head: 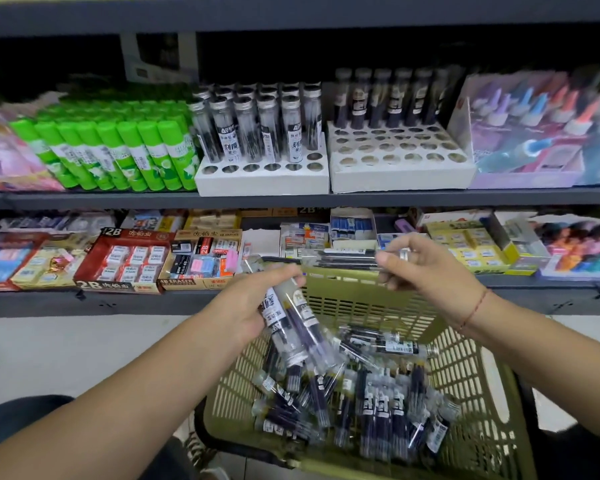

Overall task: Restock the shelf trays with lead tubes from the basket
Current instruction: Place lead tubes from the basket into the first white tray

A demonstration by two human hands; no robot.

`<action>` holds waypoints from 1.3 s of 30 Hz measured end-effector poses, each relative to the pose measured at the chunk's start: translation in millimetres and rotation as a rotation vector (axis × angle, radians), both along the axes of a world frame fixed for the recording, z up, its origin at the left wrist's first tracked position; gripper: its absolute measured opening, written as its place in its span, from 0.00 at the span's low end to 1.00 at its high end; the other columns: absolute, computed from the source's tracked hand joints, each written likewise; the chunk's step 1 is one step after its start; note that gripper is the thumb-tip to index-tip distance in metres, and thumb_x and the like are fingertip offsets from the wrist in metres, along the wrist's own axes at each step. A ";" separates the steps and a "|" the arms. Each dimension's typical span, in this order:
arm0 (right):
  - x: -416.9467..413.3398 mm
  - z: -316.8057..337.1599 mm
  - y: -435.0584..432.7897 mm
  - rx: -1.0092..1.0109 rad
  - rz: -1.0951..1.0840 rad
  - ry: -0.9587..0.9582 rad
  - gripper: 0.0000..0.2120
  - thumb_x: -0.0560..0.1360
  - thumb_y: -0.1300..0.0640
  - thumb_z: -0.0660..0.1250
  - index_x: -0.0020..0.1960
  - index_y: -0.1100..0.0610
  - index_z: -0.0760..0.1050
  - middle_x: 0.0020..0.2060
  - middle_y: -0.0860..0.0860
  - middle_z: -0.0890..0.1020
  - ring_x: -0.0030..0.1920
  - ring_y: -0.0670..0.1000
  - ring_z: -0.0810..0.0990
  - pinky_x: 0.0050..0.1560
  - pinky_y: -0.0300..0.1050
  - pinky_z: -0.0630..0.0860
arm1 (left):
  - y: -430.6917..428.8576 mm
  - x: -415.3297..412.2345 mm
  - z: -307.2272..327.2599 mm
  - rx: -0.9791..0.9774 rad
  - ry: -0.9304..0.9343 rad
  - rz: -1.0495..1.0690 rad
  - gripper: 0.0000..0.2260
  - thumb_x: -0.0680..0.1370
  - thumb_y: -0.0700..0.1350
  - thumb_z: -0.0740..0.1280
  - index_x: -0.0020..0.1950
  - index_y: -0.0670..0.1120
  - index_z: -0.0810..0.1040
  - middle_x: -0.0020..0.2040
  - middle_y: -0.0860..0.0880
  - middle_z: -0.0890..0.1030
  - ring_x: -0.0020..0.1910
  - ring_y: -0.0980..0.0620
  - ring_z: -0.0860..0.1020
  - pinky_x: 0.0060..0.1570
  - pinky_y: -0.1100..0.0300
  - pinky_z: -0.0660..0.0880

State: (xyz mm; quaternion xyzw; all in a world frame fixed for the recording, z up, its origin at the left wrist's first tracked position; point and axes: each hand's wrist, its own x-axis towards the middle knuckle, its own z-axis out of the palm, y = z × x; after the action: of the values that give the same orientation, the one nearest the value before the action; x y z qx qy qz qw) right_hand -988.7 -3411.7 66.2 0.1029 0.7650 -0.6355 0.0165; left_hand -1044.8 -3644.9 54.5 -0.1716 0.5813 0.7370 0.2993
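— What are my hands doing?
— My left hand (253,303) grips several lead tubes (291,323) above the olive basket (465,375); my right hand (426,265) pinches one tube (347,259) sideways at the basket's far rim.
— And the trays?
— Left tray (262,180) mostly filled, right tray (400,168) mostly bare holes.

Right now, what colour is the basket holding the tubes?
Olive green basket, clearest in the head view.

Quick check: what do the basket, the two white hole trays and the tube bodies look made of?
Basket: olive moulded plastic, slotted lattice walls. Left tray and right tray: probably matte white card or foam, with punched holes. Lead tubes: clear plastic, likely; contents show through.
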 end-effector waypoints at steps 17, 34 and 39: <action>-133.8 96.5 -50.6 0.353 -0.001 0.625 0.13 0.73 0.55 0.70 0.52 0.46 0.70 0.44 0.61 0.80 0.37 0.53 0.75 0.45 0.53 0.77 | -29.3 -79.2 22.5 -0.928 1.015 -0.103 0.30 0.75 0.40 0.71 0.75 0.49 0.65 0.73 0.52 0.69 0.69 0.57 0.69 0.62 0.73 0.61; -213.2 100.0 -28.1 0.759 -0.118 0.530 0.16 0.73 0.51 0.70 0.59 0.50 0.72 0.41 0.49 0.79 0.43 0.51 0.77 0.49 0.45 0.73 | -26.2 -107.5 12.0 -1.014 1.059 -0.280 0.34 0.76 0.41 0.69 0.78 0.53 0.57 0.77 0.62 0.54 0.71 0.59 0.66 0.62 0.69 0.61; -214.0 100.4 -26.0 0.859 -0.043 0.511 0.16 0.72 0.49 0.70 0.57 0.49 0.73 0.43 0.47 0.79 0.46 0.50 0.77 0.50 0.43 0.71 | -27.3 -109.1 11.0 -0.992 1.055 -0.282 0.34 0.76 0.40 0.70 0.78 0.53 0.58 0.77 0.61 0.55 0.71 0.60 0.66 0.58 0.75 0.56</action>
State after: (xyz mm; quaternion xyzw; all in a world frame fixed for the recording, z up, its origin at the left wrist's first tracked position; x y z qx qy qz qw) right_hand -1202.7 -3437.8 166.6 -0.0429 0.9348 -0.2683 -0.2286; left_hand -1153.9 -3672.2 65.5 0.1667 0.9295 0.3264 -0.0408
